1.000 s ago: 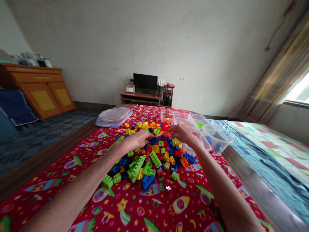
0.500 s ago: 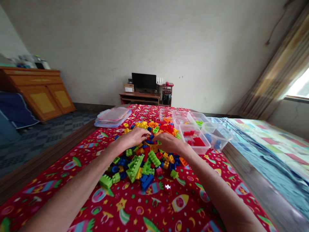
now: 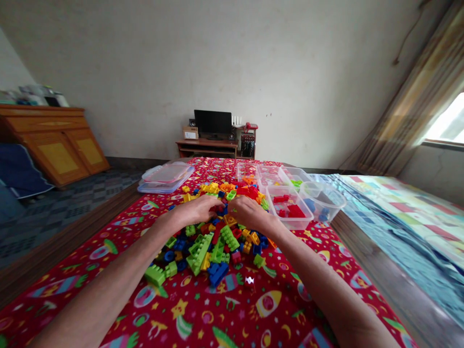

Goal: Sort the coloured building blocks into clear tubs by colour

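Both hands reach into a heap of toy building blocks [image 3: 199,249] in red, blue, green, yellow and orange. My left hand [image 3: 201,209] is over the middle of the heap, its thumb and fingers bent closed near some blue blocks; what they hold is hidden. Just to the right, my right hand [image 3: 246,211] is curled with its knuckles up and its fingertips down among the blocks, hidden from view. The two hands are close together with a small gap. A long green block [image 3: 229,238] lies in front of the right hand.
Right of the heap stand a clear box with red blocks [image 3: 308,220], more clear boxes [image 3: 270,170] behind it, and a round clear tub [image 3: 340,203] with blue blocks. Stacked lids [image 3: 165,187] lie at the back left. A patterned red cloth [image 3: 206,333] covers the table.
My right hand's fingers have curled in more, down toward the blocks. My left hand's fingers have bent closer together. The whole view has shifted slightly.
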`<state>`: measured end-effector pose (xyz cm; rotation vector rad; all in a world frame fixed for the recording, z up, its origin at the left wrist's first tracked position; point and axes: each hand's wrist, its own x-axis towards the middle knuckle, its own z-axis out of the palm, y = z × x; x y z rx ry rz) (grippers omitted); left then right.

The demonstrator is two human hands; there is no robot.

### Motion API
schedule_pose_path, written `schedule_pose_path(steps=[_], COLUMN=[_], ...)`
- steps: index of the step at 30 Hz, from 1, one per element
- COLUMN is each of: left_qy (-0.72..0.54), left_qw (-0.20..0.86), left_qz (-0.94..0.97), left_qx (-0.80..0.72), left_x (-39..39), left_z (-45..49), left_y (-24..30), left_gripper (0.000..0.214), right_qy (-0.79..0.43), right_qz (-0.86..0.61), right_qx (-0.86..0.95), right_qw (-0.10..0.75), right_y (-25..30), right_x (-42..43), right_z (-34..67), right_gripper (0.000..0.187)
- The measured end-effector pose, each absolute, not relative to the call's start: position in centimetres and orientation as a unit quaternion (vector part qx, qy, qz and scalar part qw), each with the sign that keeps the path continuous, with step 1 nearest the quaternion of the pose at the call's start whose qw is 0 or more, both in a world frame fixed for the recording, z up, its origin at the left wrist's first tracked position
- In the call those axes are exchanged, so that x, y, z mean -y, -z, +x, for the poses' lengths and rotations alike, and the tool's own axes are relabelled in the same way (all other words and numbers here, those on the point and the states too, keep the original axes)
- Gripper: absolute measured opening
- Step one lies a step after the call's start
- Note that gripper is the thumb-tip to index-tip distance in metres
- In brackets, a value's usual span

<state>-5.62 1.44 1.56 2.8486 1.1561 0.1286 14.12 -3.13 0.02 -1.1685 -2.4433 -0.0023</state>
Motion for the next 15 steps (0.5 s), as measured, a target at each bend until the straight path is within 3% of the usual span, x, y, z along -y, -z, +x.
schedule_pose_path(steps=[9,15], left_qy=[-0.003,-0.008], left_qw=[0.069,0.046], left_qz=[0.922,0.921], left_qx=[-0.382,-0.387], left_x=[-1.3,-1.2], left_z=[-5.5,-5.4], left_y=[-1.6,-1.7], left_gripper=[0.034,0.020], right_qy=[-0.044,-0.221], right_qz=[-0.498,-0.478], right_qx=[0.828,0.792], right_qw=[0.255,0.309], right_y=[-1.7,-0.8], right_x=[2.3,0.8], right_z=[15.1,16.0], right_gripper=[0.018,0.015])
